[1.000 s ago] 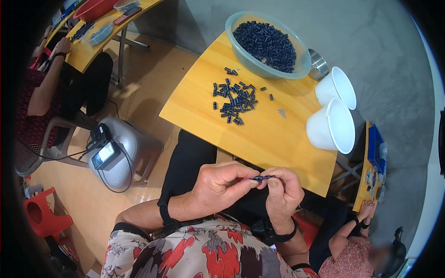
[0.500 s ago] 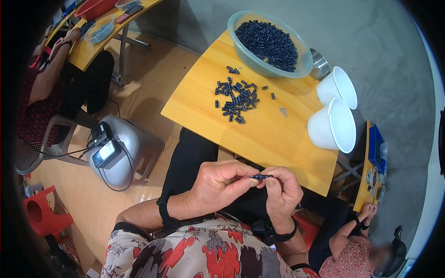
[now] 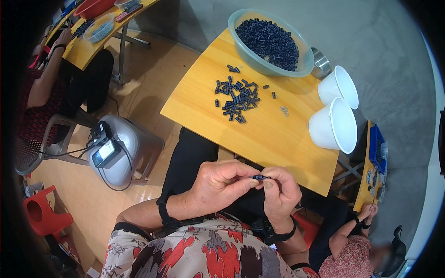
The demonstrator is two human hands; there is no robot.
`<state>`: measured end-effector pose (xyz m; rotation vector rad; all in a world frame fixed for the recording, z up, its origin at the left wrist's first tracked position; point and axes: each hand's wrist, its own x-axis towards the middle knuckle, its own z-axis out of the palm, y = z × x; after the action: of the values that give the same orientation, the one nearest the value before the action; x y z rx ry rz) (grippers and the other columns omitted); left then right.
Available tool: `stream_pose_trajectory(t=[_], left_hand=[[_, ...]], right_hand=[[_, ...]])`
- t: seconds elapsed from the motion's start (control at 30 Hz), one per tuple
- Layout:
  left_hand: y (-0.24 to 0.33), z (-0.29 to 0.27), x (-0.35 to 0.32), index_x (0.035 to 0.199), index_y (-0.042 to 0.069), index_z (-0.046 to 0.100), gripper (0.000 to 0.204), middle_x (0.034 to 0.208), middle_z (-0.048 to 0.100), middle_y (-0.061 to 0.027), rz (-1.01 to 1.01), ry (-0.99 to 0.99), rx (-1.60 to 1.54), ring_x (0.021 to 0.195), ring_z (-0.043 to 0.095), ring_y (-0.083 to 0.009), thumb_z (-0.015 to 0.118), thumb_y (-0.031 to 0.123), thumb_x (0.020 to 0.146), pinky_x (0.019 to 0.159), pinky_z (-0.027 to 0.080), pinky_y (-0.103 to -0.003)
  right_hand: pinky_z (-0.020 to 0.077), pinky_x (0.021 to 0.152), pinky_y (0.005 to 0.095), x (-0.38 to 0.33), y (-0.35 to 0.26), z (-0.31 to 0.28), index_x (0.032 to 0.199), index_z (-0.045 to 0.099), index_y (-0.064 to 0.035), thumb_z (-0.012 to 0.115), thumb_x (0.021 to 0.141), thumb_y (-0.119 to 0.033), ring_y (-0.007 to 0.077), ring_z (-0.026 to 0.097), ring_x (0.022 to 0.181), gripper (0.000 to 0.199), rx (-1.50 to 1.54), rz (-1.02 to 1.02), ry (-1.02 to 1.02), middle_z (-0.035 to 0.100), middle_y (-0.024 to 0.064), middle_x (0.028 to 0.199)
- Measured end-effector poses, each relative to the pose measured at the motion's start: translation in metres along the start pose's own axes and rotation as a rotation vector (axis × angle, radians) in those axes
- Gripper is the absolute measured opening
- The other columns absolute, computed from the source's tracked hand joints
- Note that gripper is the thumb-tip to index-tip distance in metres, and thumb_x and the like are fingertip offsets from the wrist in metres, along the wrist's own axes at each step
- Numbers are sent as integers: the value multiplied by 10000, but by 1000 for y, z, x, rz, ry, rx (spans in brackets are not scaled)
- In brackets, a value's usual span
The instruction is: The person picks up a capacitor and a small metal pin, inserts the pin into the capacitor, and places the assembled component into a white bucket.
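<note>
Left hand (image 3: 218,185): fingertips pinch one end of a small black plastic cylindrical piece (image 3: 260,177), holding it level above the lap, close to the eyes for fine work.
Right hand (image 3: 280,191): thumb and forefinger closed on the opposite end of the same piece; the two-ended hold steadies it.
Held piece: between both hands, off the table, well apart from the loose pile.
Yellow wooden tabletop (image 3: 259,134): directly ahead, within arm's reach.
Scattered pile of matching black pieces (image 3: 236,98): spread flat on the tabletop, apparently for easy single picking.
Translucent green plastic bowl (image 3: 259,65): at the far edge, heaped with the same black pieces; likely bulk stock.
Two white plastic buckets (image 3: 334,125): side by side at the right edge.
</note>
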<state>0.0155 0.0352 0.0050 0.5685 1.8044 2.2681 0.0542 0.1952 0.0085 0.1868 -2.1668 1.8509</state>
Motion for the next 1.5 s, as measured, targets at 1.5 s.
stream_pose_trajectory(t=[1.5], left_hand=[[11, 15, 5, 973, -40, 626, 139, 712, 616, -19, -227, -135, -128, 638, 527, -18, 561, 45, 884, 531, 427, -165]], right_hand=[[520, 521, 290, 7, 30, -7, 1013, 519, 8, 738, 752, -109, 236, 629, 623, 361, -522, -619, 3, 613, 153, 807]])
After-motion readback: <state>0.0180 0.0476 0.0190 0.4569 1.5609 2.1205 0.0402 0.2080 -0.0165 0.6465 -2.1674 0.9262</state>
